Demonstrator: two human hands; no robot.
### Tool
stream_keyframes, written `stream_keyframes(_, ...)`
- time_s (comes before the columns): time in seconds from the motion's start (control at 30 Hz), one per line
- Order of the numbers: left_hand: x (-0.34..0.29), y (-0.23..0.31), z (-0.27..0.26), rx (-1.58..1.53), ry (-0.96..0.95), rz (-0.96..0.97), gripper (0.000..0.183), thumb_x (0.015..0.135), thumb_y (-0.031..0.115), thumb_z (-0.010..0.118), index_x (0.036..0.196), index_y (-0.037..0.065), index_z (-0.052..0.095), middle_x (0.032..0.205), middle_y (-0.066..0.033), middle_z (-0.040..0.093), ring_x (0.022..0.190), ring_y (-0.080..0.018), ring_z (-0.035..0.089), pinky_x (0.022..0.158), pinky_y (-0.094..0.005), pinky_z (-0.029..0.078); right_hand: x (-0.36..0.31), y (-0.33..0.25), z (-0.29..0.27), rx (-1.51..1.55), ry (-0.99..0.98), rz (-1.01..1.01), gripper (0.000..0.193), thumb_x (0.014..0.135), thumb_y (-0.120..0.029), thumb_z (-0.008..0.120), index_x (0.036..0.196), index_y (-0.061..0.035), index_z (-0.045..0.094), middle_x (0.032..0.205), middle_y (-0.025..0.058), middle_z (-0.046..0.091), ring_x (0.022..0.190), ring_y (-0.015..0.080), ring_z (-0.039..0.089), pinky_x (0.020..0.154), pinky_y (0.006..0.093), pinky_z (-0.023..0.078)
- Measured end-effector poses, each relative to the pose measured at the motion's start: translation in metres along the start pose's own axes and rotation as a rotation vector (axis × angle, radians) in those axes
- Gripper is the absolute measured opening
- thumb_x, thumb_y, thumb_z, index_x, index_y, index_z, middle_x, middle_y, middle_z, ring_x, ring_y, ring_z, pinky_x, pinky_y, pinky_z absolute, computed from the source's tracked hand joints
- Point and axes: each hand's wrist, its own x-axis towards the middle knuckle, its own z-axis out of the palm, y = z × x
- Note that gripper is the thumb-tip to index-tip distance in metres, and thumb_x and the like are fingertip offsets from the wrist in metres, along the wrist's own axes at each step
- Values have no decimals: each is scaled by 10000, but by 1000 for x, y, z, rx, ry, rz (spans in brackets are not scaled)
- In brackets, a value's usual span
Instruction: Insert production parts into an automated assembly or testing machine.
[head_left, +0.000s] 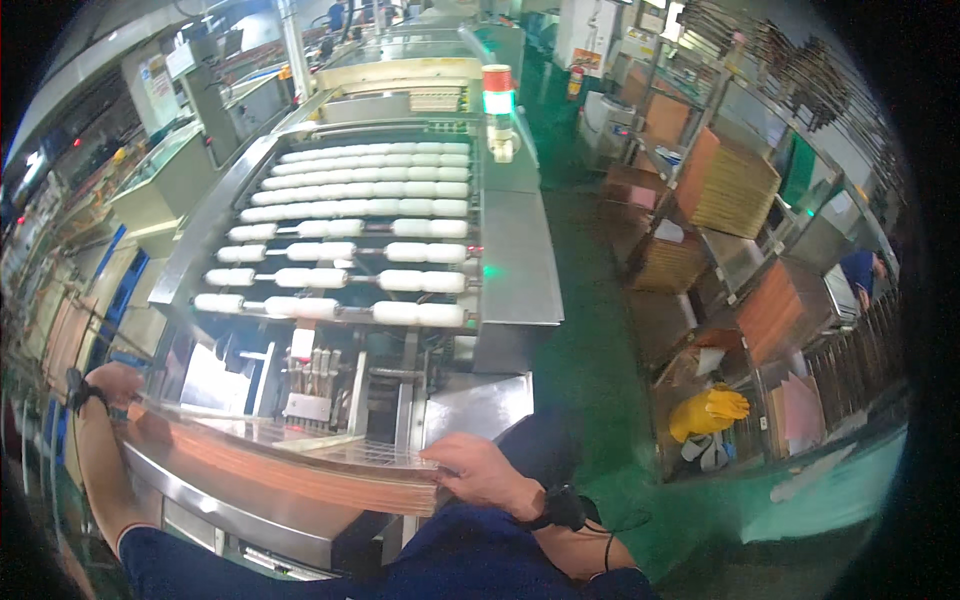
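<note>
A thick stack of thin copper-coloured sheets (290, 475) spans the space in front of my body, along the near end of a roller machine. Its upper sheets look fanned apart, and a glossy edge shows on top. My right hand (485, 475) grips the stack's right end, thumb and fingers at the corner. At the far left end, my left hand (115, 383) is closed on the other corner; its fingertips are partly hidden. Beneath the stack runs a metal ledge (205, 500). Dark bands circle both wrists.
White rollers (360, 190) in rows fill the machine ahead. A signal light (497, 100) glows green on its right side panel. To the right stand racks with stacked copper-coloured boards (735, 185) and yellow gloves (710, 410). Another person (862, 275) is at the far right.
</note>
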Motion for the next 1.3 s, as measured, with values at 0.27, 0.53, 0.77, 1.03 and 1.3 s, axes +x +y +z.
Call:
stream_keyframes(0.27,-5,4,28,-1139,172,-448,235,927,330,650,996,107,625,1002,-44,695,919,-199,673,775,-399,550,-7,-4,-4,25,53,-45,264,813,-102,720,1069,-39,693,1001,122,701,934,330,648,824,409,532)
stream_keyframes(0.53,-11,57,-55,-1651,445,-796,553,972,517,586,1393,165,517,1170,-27,638,1094,-183,602,912,-450,439,-6,9,-6,-9,357,134,302,877,-133,719,1140,4,663,1107,189,690,939,323,680,824,390,546)
stream_keyframes(0.77,-17,64,-75,-1489,199,-865,566,925,564,635,1292,140,557,1050,-13,659,1024,-174,628,851,-415,465,-1,-4,-20,240,314,269,296,904,-150,706,1133,33,665,1076,160,689,871,230,660,775,327,531)
stream_keyframes(1.03,-19,62,-101,-1138,-164,-967,524,961,540,599,1134,47,646,940,-61,652,780,-162,587,664,-323,524,15,-28,-35,672,-165,328,362,878,-236,737,1145,4,688,1089,90,671,963,169,614,870,306,479)
stream_keyframes(1.3,-31,78,-85,-1149,-157,-998,549,959,539,553,1281,104,645,1153,-40,705,1015,-170,681,812,-323,600,9,-28,-24,666,-215,397,304,843,-130,719,1111,13,697,1076,89,675,958,165,608,864,294,475)
